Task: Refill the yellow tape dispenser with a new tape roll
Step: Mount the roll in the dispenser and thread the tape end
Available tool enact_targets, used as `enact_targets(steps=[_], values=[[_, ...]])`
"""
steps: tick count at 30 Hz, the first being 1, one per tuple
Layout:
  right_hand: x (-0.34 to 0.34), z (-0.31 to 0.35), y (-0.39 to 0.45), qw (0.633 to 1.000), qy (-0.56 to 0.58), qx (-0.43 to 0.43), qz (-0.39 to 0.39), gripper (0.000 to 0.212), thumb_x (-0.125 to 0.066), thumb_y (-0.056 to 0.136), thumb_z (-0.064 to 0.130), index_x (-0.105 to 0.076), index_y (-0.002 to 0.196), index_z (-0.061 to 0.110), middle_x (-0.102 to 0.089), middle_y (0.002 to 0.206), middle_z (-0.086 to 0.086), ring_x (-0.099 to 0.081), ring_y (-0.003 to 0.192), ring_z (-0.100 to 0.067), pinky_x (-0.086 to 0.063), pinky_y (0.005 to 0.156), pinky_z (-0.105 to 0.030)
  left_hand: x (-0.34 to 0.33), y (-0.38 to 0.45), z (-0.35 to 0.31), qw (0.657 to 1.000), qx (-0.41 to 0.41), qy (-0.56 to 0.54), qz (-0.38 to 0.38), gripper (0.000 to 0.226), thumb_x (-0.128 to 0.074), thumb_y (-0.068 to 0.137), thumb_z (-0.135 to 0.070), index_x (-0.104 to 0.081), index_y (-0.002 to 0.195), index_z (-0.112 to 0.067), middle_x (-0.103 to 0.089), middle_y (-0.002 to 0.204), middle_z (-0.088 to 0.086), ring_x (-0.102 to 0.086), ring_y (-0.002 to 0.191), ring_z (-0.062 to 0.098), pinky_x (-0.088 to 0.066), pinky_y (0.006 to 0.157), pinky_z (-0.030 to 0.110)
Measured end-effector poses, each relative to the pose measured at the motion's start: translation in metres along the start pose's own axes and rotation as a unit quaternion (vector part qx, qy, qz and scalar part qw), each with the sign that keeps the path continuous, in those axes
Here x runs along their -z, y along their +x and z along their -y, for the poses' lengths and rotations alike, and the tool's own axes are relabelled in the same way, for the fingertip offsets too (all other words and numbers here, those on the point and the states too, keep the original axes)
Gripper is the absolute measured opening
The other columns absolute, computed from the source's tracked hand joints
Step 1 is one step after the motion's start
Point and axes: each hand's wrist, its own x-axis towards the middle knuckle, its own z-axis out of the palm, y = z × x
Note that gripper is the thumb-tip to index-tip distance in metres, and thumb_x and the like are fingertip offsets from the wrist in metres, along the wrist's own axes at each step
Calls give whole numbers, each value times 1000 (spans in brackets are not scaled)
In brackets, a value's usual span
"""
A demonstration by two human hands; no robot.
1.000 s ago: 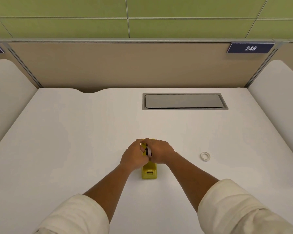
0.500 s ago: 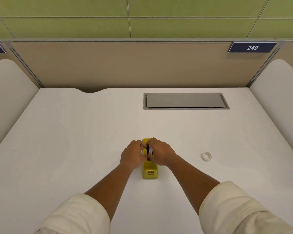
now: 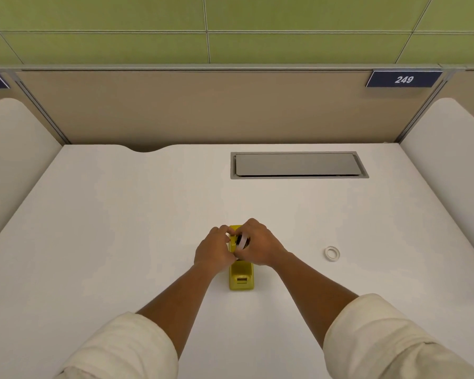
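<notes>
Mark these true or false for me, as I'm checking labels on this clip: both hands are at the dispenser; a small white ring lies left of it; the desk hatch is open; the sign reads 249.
1. Both hands are at the dispenser. True: the left hand and right hand meet over its far end, around a tape roll.
2. A white ring lies to its left. False: it lies to the right, apart.
3. The hatch is open. False: its lid is down.
4. The sign reads 249. True.

Single head-worn view looks forward and down over the desk [image 3: 121, 242]
</notes>
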Motion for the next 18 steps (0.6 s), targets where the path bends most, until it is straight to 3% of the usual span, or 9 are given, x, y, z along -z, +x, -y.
enact_targets(steps=[4,6,9,14,18], values=[[1,1,2,994,86,-56,-37,16,-76,64,31,-68,76,22,-61,87,-1,-60,78,-14,-53,68,-33,2,-2,-3,999,-16,-42,-2,57,-84,65,-32,-56,114,-35,-55,109,-12,-58,80,11,-46,68,25],[2,4,4,985,133,-89,-56,27,-76,69,43,-70,77,18,-66,81,0,-59,72,-9,-49,63,-26,3,-3,-6,998,-24,-53,-8,56,-83,64,-34,-56,113,-36,-55,108,-13,-62,81,12,-50,72,28],[5,9,7,973,175,-142,-56,33,-77,67,46,-68,78,16,-68,82,0,-62,73,-11,-48,62,-24,5,-3,-10,997,-29,-76,-16,55,-84,64,-34,-57,112,-33,-56,108,-12,-65,85,14,-53,77,33],[17,14,9,953,221,-197,-57,30,-74,66,38,-62,70,11,-72,82,-8,-73,80,-21,-58,80,-39,8,-1,-12,990,-29,-133,-18,48,-85,69,-25,-60,111,-24,-61,110,-6,-68,86,18,-56,81,36],[21,17,10,946,232,-221,-46,29,-72,67,38,-57,63,13,-66,74,-5,-73,82,-25,-57,85,-40,9,0,-13,983,-20,-182,-16,47,-80,77,-14,-62,120,-17,-65,113,0,-71,87,19,-57,85,34]])
